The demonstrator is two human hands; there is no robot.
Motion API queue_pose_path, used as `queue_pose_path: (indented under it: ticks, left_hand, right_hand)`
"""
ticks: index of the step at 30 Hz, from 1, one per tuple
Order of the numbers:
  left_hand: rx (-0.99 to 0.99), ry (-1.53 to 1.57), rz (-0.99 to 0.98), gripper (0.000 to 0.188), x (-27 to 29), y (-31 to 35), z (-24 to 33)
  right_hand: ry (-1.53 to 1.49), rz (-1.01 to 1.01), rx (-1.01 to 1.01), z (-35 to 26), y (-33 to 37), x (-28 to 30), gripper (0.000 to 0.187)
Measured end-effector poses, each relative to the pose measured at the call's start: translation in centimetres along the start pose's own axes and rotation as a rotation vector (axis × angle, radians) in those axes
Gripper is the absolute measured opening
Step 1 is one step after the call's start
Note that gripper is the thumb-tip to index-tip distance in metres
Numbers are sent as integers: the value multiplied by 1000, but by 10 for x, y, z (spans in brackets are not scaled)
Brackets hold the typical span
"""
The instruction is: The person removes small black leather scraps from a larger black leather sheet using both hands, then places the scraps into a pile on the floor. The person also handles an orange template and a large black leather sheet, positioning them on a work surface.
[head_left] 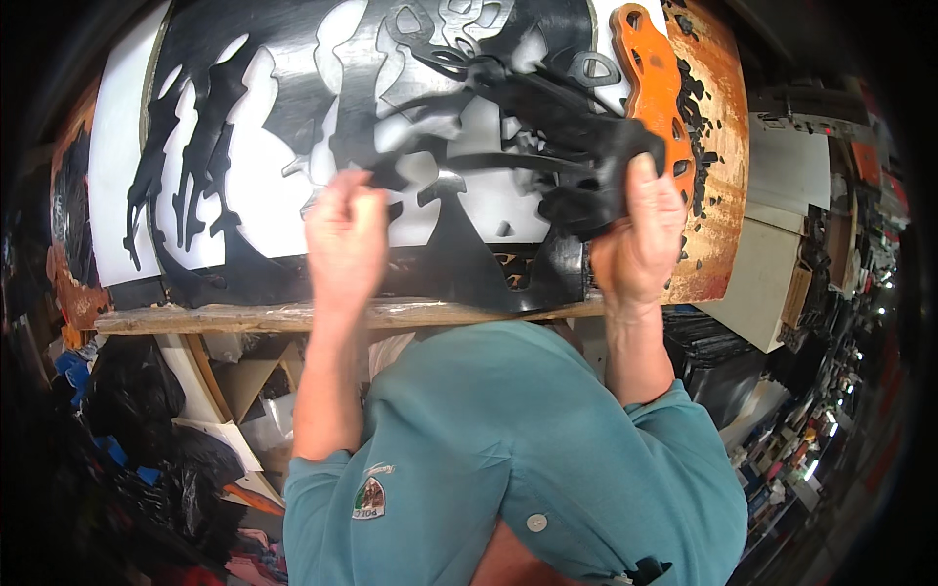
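Note:
A thin black sheet [293,29] full of cut-out shapes lies across a white board [122,176]; it looks like leather or rubber, I cannot tell which. My right hand [640,234] is closed round a bunch of black cut pieces [557,107], thumb on top, held over the sheet's right part. Slightly blurred, my left hand [347,234] is closed in a pinch above the sheet's near middle. A narrow black strip [389,174] meets its fingertips. The fingers hide where the strip is gripped.
An orange scalloped plate with holes [645,63] lies right of the sheet, beside small black scraps [696,98] on a rusty-brown surface [723,195]. A wooden edge [225,317] runs along the bench front. Black plastic bags [132,391] stand below left.

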State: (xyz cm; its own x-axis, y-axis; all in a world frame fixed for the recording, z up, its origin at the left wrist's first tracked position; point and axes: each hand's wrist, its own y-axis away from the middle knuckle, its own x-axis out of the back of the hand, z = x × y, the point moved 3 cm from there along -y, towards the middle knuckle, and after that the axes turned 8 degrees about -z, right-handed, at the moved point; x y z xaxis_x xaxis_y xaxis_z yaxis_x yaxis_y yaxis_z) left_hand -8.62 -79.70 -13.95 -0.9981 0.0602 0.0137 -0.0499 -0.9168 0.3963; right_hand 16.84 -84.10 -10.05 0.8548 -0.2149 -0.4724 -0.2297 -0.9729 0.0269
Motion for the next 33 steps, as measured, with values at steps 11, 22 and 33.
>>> queue_pose_path:
  ticks: [11,22,33]
  left_hand:
    - [-787,-349,-171,33,-39,24,70]
    - [-232,161,-320,28,-74,5,55]
    - [-287,90,-526,18,-71,-21,41]
  right_hand:
    - [-103,-165,-16,-1,4,-6,27]
    - [-128,-257,-78,6,-4,-6,34]
    - [-273,-477,-242,24,-22,7,34]
